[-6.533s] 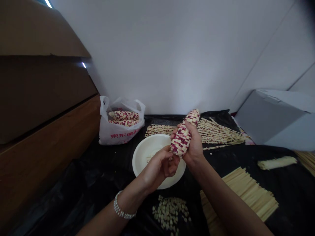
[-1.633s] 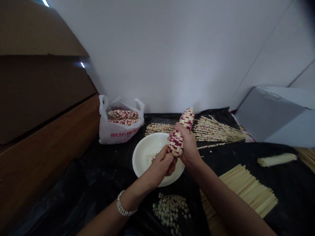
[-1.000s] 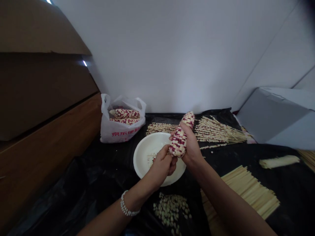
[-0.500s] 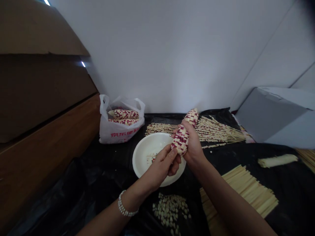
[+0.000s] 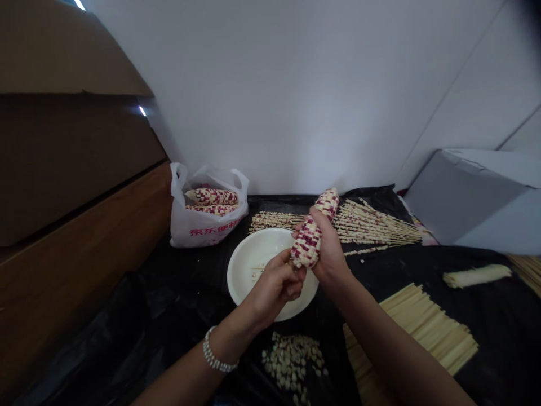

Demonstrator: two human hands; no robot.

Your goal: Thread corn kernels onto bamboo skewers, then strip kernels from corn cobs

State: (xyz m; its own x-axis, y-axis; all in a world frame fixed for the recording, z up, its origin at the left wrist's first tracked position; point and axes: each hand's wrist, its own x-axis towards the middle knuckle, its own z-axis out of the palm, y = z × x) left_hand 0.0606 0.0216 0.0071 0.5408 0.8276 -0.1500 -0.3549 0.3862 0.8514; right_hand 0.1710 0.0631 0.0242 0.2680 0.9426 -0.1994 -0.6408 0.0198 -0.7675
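A purple-and-cream corn cob (image 5: 309, 239) is tilted over the white bowl (image 5: 240, 280), its pointed end up and away from me. My right hand (image 5: 332, 248) wraps round its middle from the right side. At the cob's lower end, my left hand (image 5: 279, 283) is closed, with thumb and fingertips pinched against it. Any single kernel between those fingers is too small to make out. A few small bits and some printing show inside the bowl. Pale loose kernels (image 5: 291, 361) lie on black plastic sheeting nearer to me.
A white plastic bag (image 5: 203, 228) at the left holds more corn cobs (image 5: 213, 196). Behind the bowl lie skewers threaded with kernels (image 5: 367, 223). On the right are bare wooden sticks (image 5: 431, 327), a pale stripped cob (image 5: 477, 277) and a white box (image 5: 473, 197). Cardboard (image 5: 76, 163) stands left.
The corn cob has shifted slightly left and down with my right hand. My left fingers have slid down to its bottom end and curled more tightly.
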